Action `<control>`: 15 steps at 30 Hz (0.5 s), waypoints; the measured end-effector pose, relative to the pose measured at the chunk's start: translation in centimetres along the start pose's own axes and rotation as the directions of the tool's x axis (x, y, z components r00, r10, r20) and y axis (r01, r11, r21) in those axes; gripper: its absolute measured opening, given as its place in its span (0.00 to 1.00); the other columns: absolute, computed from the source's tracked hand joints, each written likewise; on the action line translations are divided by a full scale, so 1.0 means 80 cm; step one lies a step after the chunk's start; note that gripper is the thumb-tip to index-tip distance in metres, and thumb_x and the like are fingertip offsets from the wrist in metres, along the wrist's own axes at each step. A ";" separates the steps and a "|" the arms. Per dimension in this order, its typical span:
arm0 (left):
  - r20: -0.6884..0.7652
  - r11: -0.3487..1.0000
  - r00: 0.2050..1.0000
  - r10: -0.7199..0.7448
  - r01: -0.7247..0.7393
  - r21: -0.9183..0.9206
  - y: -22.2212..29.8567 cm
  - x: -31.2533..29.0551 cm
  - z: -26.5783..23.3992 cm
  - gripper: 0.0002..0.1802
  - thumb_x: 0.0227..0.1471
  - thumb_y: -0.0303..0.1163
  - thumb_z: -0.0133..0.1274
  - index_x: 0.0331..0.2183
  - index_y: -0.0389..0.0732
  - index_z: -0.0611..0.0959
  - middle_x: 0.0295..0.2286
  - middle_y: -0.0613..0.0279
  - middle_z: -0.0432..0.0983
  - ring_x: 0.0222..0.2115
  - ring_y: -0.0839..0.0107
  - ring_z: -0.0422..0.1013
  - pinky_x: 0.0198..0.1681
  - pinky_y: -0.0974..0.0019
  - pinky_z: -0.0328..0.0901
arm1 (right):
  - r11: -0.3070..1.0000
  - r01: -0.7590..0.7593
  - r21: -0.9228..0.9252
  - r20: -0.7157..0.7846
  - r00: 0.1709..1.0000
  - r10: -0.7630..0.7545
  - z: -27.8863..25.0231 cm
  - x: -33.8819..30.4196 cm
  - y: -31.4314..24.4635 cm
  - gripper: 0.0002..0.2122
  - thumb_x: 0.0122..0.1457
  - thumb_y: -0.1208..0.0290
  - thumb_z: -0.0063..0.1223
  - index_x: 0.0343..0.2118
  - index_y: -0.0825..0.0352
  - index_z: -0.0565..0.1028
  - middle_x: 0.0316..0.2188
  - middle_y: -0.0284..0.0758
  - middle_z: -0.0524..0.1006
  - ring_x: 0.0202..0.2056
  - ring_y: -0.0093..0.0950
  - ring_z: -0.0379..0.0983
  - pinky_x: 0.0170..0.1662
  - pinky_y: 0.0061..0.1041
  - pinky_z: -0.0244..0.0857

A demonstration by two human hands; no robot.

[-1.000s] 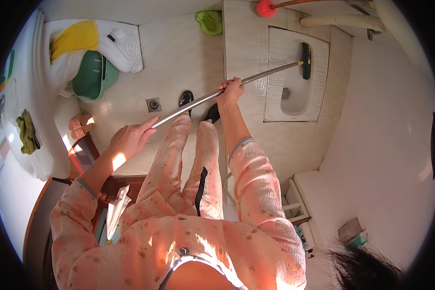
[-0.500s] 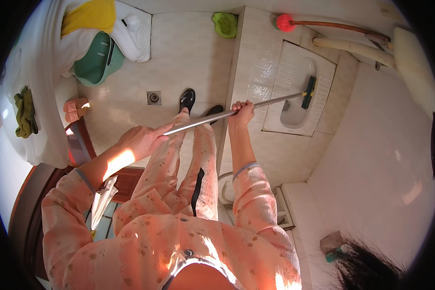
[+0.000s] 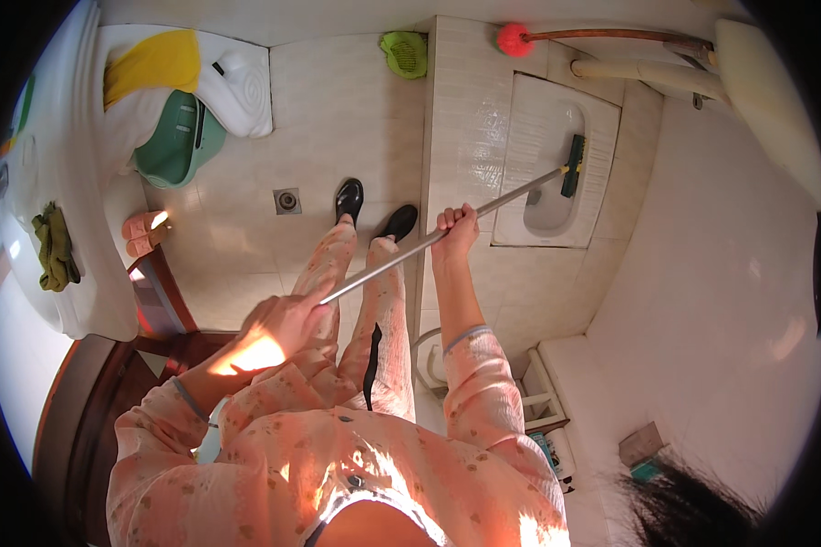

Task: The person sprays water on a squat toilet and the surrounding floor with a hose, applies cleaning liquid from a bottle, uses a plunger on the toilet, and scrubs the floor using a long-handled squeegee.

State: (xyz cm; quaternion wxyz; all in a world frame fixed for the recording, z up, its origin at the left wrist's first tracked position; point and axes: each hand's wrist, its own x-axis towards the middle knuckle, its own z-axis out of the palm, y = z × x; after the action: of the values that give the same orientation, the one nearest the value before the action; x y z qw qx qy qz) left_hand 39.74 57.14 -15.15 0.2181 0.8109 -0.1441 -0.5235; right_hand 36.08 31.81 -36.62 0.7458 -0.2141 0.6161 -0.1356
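A long-handled floor brush [image 3: 374, 272] with a silver pole slants across the view from lower left to upper right. My right hand [image 3: 455, 233] is closed in a fist around the middle of the pole. At the pole's near end my left hand [image 3: 285, 325] is closed round it, partly in bright sunlight; some of its fingers are hidden. The brush's dark green head [image 3: 573, 166] rests in the basin of a white squat toilet [image 3: 511, 226], which is set into the raised tiled step.
A green basin [image 3: 175, 150], a yellow cloth [image 3: 155, 68] and pink slippers [image 3: 142, 233] are at left, below a white sink [image 3: 91, 283] bearing a dark green cloth [image 3: 55, 248]. A floor drain [image 3: 286, 201], the step's edge and a red-headed brush [image 3: 514, 39] lie ahead.
Both hands and the near end of the pole have shifted toward my body. The brush head stays in the toilet basin, and the whole view has tilted slightly.
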 end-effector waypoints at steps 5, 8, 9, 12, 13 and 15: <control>-0.056 0.995 0.998 -0.013 0.019 0.103 0.019 0.045 -0.085 0.22 0.53 0.39 0.47 0.51 0.49 0.69 0.23 0.48 0.73 0.25 0.50 0.70 0.27 0.57 0.65 | 1.000 0.026 0.017 -0.039 0.999 -0.026 0.095 0.032 -0.008 0.06 0.56 0.74 0.34 0.24 0.65 0.55 0.13 0.29 0.54 0.12 0.21 0.52 0.12 0.21 0.49; -0.026 0.998 0.999 -0.030 0.031 0.051 0.005 0.032 -0.054 0.22 0.55 0.41 0.44 0.51 0.49 0.69 0.25 0.48 0.74 0.25 0.50 0.71 0.28 0.58 0.65 | 0.986 0.024 -0.167 -0.113 0.993 -0.043 0.078 0.023 -0.009 0.05 0.55 0.74 0.35 0.29 0.68 0.54 0.13 0.31 0.57 0.11 0.22 0.55 0.11 0.22 0.50; -0.063 0.999 0.998 0.007 -0.010 -0.037 -0.004 0.025 -0.031 0.21 0.56 0.43 0.43 0.51 0.51 0.68 0.24 0.48 0.74 0.24 0.48 0.71 0.27 0.54 0.64 | 0.963 0.029 -0.268 -0.094 0.994 -0.056 0.071 0.021 -0.011 0.06 0.54 0.74 0.35 0.31 0.69 0.54 0.13 0.32 0.58 0.11 0.23 0.56 0.11 0.22 0.51; -0.053 0.972 0.999 -0.010 -0.003 -0.236 -0.010 -0.026 0.050 0.23 0.54 0.40 0.45 0.52 0.49 0.67 0.26 0.46 0.74 0.27 0.47 0.71 0.29 0.55 0.65 | 0.920 0.001 -0.393 -0.071 0.997 -0.031 0.012 -0.007 -0.013 0.05 0.54 0.74 0.35 0.30 0.69 0.55 0.13 0.33 0.59 0.09 0.24 0.56 0.09 0.23 0.51; -0.031 0.957 1.000 -0.003 -0.006 -0.290 0.001 -0.036 0.063 0.23 0.54 0.40 0.46 0.52 0.49 0.67 0.27 0.46 0.74 0.29 0.46 0.71 0.30 0.55 0.66 | 0.914 0.013 -0.407 -0.050 0.998 -0.037 -0.001 -0.008 -0.019 0.05 0.54 0.74 0.35 0.30 0.68 0.55 0.13 0.34 0.60 0.08 0.24 0.56 0.09 0.23 0.51; -0.082 0.975 0.995 0.064 -0.080 -0.209 0.035 -0.034 0.065 0.22 0.54 0.38 0.45 0.52 0.48 0.67 0.29 0.45 0.74 0.30 0.47 0.71 0.32 0.56 0.66 | 0.967 0.058 -0.248 0.034 0.998 -0.051 -0.008 -0.002 -0.042 0.05 0.55 0.74 0.36 0.27 0.68 0.56 0.12 0.32 0.58 0.10 0.23 0.56 0.10 0.23 0.51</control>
State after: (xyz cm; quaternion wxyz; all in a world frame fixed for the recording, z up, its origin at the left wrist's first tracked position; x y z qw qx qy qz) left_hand 33.89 54.93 -13.49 0.3272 0.7962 -0.1085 -0.4972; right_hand 35.67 28.83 -34.96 0.7175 -0.3246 0.6117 -0.0749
